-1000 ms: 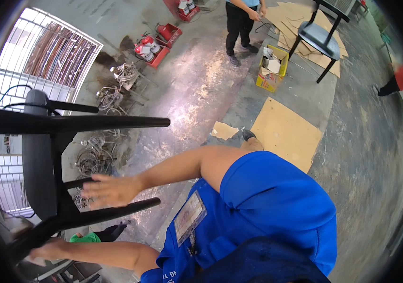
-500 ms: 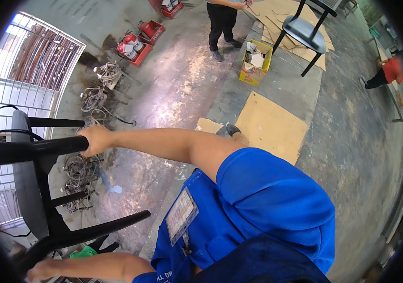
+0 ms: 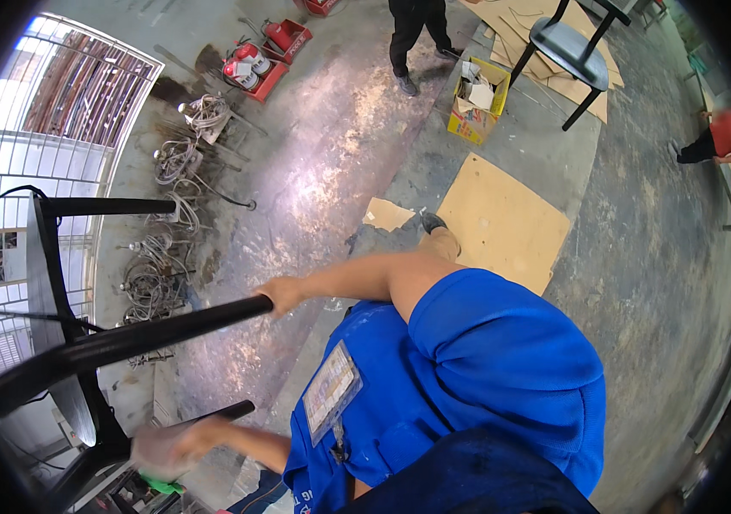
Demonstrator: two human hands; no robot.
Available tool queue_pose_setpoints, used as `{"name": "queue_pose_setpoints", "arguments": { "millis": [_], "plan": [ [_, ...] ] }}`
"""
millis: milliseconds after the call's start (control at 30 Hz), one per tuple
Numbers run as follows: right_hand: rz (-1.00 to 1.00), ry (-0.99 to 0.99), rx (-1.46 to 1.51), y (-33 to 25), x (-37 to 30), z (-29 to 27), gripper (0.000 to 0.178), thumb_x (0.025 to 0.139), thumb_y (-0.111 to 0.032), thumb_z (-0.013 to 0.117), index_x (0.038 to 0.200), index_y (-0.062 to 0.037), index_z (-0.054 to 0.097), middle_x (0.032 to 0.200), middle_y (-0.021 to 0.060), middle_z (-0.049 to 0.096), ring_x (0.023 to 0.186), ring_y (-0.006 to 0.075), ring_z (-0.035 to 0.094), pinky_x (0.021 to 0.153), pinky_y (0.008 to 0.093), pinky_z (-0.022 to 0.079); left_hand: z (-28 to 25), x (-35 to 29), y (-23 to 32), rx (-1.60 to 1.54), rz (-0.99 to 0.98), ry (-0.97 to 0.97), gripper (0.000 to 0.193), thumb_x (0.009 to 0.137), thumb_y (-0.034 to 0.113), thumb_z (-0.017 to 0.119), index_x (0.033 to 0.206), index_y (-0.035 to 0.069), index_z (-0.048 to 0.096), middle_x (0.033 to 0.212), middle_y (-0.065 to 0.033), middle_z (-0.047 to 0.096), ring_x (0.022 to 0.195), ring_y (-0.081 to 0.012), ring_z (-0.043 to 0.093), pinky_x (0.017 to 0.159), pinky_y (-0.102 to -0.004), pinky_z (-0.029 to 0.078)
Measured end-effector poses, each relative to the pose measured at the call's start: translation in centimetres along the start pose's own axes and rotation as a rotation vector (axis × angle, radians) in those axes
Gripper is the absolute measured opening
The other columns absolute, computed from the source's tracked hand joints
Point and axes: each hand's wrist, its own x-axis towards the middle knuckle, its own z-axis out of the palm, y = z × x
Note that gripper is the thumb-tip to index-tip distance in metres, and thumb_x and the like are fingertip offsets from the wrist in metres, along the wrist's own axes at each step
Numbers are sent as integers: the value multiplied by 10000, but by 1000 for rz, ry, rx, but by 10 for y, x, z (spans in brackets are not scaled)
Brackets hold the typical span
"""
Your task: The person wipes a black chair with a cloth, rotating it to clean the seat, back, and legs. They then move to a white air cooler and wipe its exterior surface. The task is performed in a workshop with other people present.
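While worn, blotchy floor [image 3: 322, 184] runs past a flat tan sheet [image 3: 507, 223] and a yellow box [image 3: 469, 127], a black chair [image 3: 108, 345] is tilted near a barred window [image 3: 18, 158], legs toward the person. Right hand [image 3: 284, 295]: fingers closed round one leg's end. Left hand [image 3: 194, 440]: blurred by another leg, finger opening and hold cannot be told.

L hand [image 3: 196, 439] blurred, grip unclear; bkgd person [image 3: 415, 36] cropped @ top.
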Motion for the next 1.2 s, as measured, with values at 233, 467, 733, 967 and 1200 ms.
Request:
{"name": "queue_pose_setpoints", "arguments": {
  "millis": [233,467,733,967,1200],
  "plan": [
    [10,-367,-140,50,-34,50,423,607,-126,649,1018,-97,549,830,137,642,817,330,635,707,430,475,42,-75,-4,-179,-230,-379,659,980,481,326,1280,-100,406,1187,-260,507,1085,-266,550,884,-388,500],
    [318,-682,-177,40,-42,72,594,685,-173,664,1224,-108,423,793,142,654,742,334,655,691,425,501,16,-150,-6,-45,-430,-392,373,880,90,601,1176,-45,418,1016,-125,524,902,-220,535,848,-355,449],
    [130,-918,-242,67,-29,140,880,678,-276,732,1348,45,261,968,270,612,963,418,587,837,463,452,-26,-33,-23,-7,-194,-261,517,860,226,665,1185,-104,434,1086,-236,534,837,-239,590,666,-341,563],
    [23,-670,-208,8,31,35,633,692,-374,781,1213,-103,544,1033,157,639,970,313,605,810,397,489,-58,-192,-71,44,-316,-413,199,810,26,667,947,-21,531,888,-123,557,802,-212,565,724,-329,495],
    [-279,309,202,-127,98,-115,369,881,-227,617,1188,-59,497,937,77,618,882,141,583,785,282,460,-89,-253,-111,9,-554,-239,242,826,9,666,1019,-28,525,926,-109,556,828,-207,547,770,-320,477]
  ]
}}
